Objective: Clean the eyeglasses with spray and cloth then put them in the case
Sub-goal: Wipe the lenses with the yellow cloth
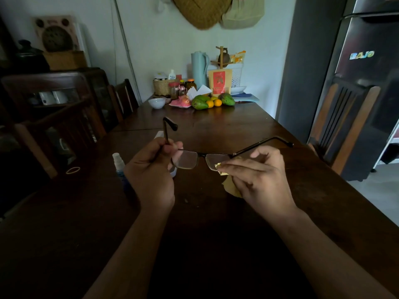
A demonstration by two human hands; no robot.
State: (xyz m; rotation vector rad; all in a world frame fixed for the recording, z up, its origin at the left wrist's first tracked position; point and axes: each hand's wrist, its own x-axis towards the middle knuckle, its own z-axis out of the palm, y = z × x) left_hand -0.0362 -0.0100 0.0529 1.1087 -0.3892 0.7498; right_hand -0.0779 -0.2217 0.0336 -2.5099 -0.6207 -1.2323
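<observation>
Dark-framed eyeglasses (200, 155) are held above the dark wooden table (237, 130), temples unfolded and pointing away from me. My left hand (151, 171) grips the left temple near its hinge. My right hand (257, 175) pinches a yellow cloth (231, 186) against the right lens, and the cloth hangs below the fingers. A small spray bottle (119, 164) with a white cap stands on the table just left of my left hand. A white object (160, 134), possibly the case, shows partly behind my left hand; most of it is hidden.
At the table's far end sit a white bowl (157, 102), mangoes and oranges (212, 101), jars, a pale blue jug (199, 69) and a basket. Wooden chairs stand at the left (124, 100) and right (345, 124). A dark fridge (367, 72) is at the right. A rubber band (73, 170) lies at left.
</observation>
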